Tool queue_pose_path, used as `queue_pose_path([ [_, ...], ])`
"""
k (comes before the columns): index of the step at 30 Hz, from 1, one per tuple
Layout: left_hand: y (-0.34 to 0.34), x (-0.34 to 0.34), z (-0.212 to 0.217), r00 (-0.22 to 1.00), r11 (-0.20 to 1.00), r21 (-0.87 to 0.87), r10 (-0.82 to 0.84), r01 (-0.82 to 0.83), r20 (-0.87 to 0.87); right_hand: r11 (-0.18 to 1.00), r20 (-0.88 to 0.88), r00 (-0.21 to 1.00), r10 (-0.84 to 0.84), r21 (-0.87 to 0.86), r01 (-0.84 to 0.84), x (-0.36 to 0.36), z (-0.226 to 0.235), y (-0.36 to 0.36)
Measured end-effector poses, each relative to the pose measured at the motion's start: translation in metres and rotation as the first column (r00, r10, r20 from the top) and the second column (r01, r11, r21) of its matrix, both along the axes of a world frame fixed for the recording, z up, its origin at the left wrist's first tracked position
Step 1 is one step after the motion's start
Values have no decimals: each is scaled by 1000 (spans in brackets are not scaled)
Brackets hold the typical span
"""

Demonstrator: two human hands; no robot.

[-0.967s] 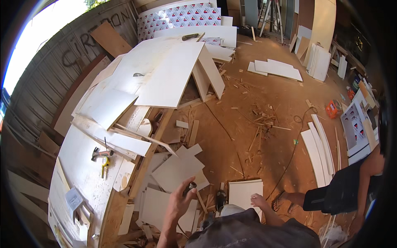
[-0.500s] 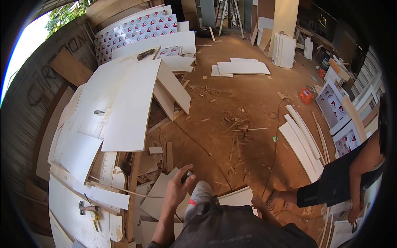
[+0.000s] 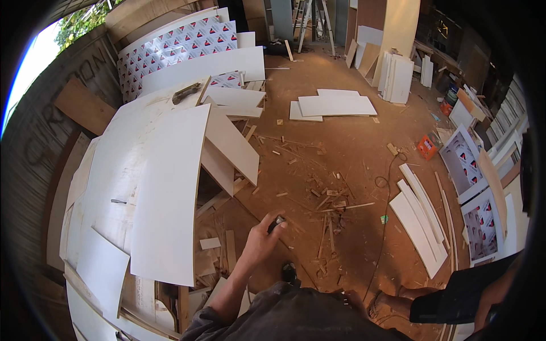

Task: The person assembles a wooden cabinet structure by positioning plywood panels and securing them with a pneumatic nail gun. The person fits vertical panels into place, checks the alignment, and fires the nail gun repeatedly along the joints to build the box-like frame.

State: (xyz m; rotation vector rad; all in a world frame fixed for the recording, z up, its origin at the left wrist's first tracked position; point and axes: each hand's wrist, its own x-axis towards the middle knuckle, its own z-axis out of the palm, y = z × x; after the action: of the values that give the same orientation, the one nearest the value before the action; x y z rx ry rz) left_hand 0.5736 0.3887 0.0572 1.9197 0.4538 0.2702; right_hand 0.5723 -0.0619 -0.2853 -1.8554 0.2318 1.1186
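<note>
white boards (image 3: 170, 187), red-and-white triangle-patterned panel (image 3: 176, 45), orange-brown dusty floor (image 3: 341, 148).

Light: you have daylight coming in from the blown-out opening (image 3: 28, 74) at upper left.
Brightness: your white boards (image 3: 168, 193) glare mildly; the far right sits dim.
Shadows: soft on the floor (image 3: 341, 153).
Distortion: your straight edges bow toward a black rim.
Focus: mostly sharp.
</note>
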Motion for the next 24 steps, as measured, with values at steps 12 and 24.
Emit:
queue_pose_path([
  [12,144,99,-12,950,949,-106,304,-296,67,599,531,366,765,-375,-707,262,-81,164],
  [24,337,256,24,573,659,-68,697,-749,431,869,231,841,490,-213,-447,583,27,455],
])
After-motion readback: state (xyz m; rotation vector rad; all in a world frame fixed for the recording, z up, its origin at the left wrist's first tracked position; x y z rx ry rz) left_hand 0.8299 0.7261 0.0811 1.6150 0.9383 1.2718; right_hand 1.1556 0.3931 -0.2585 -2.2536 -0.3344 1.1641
